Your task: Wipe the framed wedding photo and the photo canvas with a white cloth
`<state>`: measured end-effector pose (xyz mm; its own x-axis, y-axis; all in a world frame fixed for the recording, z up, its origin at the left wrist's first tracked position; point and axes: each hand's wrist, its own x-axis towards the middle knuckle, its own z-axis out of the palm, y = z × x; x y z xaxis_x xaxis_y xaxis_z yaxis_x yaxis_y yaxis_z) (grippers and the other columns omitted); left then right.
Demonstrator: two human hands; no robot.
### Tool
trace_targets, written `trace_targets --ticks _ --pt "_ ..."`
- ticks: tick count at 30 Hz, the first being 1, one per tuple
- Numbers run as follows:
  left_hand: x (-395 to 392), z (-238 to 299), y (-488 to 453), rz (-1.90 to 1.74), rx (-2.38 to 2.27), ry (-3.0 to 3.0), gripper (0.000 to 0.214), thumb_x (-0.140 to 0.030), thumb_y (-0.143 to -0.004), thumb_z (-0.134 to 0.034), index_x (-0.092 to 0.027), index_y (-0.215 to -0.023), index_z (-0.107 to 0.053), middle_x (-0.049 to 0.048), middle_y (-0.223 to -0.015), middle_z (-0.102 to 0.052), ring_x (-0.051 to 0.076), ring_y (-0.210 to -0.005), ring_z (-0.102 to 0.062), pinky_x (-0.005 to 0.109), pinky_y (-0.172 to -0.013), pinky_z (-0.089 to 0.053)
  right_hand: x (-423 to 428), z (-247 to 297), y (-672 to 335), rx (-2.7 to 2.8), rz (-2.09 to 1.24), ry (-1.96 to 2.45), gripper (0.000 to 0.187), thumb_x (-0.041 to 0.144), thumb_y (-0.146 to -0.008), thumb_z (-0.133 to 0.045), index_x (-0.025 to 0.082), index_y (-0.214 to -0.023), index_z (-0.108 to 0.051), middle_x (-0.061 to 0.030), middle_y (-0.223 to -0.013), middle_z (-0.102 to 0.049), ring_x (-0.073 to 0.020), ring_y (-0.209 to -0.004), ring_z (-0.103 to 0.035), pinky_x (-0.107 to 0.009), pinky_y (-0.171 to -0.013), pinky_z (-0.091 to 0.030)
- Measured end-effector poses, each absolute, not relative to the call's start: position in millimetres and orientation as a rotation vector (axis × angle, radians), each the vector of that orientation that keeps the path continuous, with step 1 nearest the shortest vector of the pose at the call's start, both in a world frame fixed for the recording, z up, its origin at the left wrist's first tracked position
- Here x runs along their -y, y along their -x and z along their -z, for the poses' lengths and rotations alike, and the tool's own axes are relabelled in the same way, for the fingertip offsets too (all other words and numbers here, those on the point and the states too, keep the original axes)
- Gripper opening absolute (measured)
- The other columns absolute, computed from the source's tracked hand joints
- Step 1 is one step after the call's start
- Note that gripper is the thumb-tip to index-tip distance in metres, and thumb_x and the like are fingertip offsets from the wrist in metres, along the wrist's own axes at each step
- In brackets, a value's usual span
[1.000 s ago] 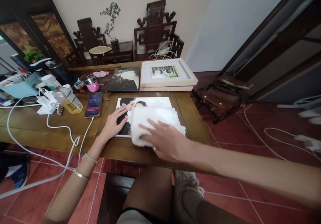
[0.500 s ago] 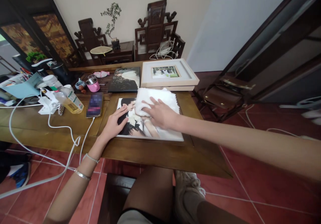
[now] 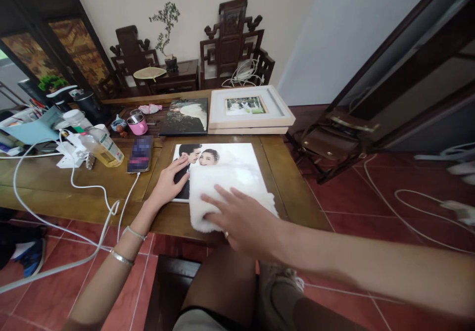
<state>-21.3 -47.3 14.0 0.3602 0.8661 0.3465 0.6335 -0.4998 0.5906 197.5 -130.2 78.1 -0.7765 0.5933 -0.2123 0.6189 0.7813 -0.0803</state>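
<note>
On the wooden table (image 3: 297, 187) lies a glossy photo panel (image 3: 237, 154) picturing a couple. My left hand (image 3: 168, 181) rests flat on its left edge with the fingers stretched out, and nothing is in it. Under my right hand (image 3: 247, 219) is a fluffy white cloth (image 3: 208, 185), which it holds pressed against the panel's lower part. The cloth hangs over the panel's near edge and hides much of the picture. A ring shows on one right finger.
Behind the panel are a white picture frame (image 3: 218, 104) and a dark photo panel (image 3: 178, 120). To the left are a phone (image 3: 141, 153) on a white cable, a bottle of yellow liquid (image 3: 107, 152) and a pink mug (image 3: 137, 124). A brown bag (image 3: 319, 143) is at the right.
My right hand has drawn the white cloth from the panel's upper part toward me, to its near edge. More of the picture's top now shows. My left hand has stayed in place.
</note>
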Motion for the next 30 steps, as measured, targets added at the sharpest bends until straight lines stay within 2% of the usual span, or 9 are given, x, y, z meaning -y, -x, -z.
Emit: trace_targets --ticks 5,12,18,25,30 --pt "47 -12 22 -0.918 -1.318 -2.273 0.042 -0.031 -0.089 -0.054 -0.015 -0.127 -0.058 0.0104 -0.14 -0.049 0.023 -0.132 -0.044 0.04 -0.114 -0.031 62 -67 -204 -2.785 0.066 -1.054 0.057 0.013 -0.079 -0.053 0.019 -0.136 -0.049 -0.0075 -0.154 -0.026 -0.0378 -0.139 -0.02 -0.055 -0.108 -0.027" --pt "47 -13 22 -0.927 -1.313 -2.269 0.042 -0.033 -0.089 -0.054 -0.017 -0.127 -0.059 0.01 -0.14 -0.05 0.023 -0.132 -0.044 0.042 -0.113 -0.031 -2 -60 -203 -2.814 -0.017 -1.177 0.054 0.014 -0.082 -0.047 0.013 -0.136 -0.046 -0.0131 -0.149 -0.035 -0.0384 -0.136 -0.025 -0.055 -0.101 -0.034" --pt "45 -11 23 -0.923 -1.29 -2.266 0.041 -0.032 -0.091 -0.05 -0.016 -0.127 -0.058 0.0107 -0.14 -0.05 0.022 -0.133 -0.043 0.042 -0.114 -0.03 43 -62 -193 -2.822 -0.027 -1.041 0.058 0.012 -0.08 -0.049 0.015 -0.138 -0.046 -0.0106 -0.154 -0.024 -0.0415 -0.138 -0.018 -0.059 -0.105 -0.026" --pt "45 -11 23 -0.918 -1.304 -2.273 0.04 -0.029 -0.092 -0.046 -0.015 -0.127 -0.058 0.0109 -0.139 -0.05 0.021 -0.133 -0.043 0.041 -0.114 -0.031 120 -72 -201 -2.834 0.172 -0.869 0.055 0.017 -0.077 -0.057 0.022 -0.132 -0.054 -0.009 -0.153 -0.028 -0.043 -0.137 -0.02 -0.061 -0.105 -0.027" --pt "46 -12 22 -0.927 -1.313 -2.271 0.039 -0.029 -0.091 -0.048 -0.014 -0.125 -0.059 0.0111 -0.139 -0.051 0.022 -0.132 -0.044 0.041 -0.114 -0.031 106 -68 -206 -2.854 0.122 -0.914 0.056 0.015 -0.077 -0.056 0.023 -0.132 -0.053 -0.0068 -0.152 -0.03 -0.0387 -0.138 -0.021 -0.057 -0.107 -0.028"
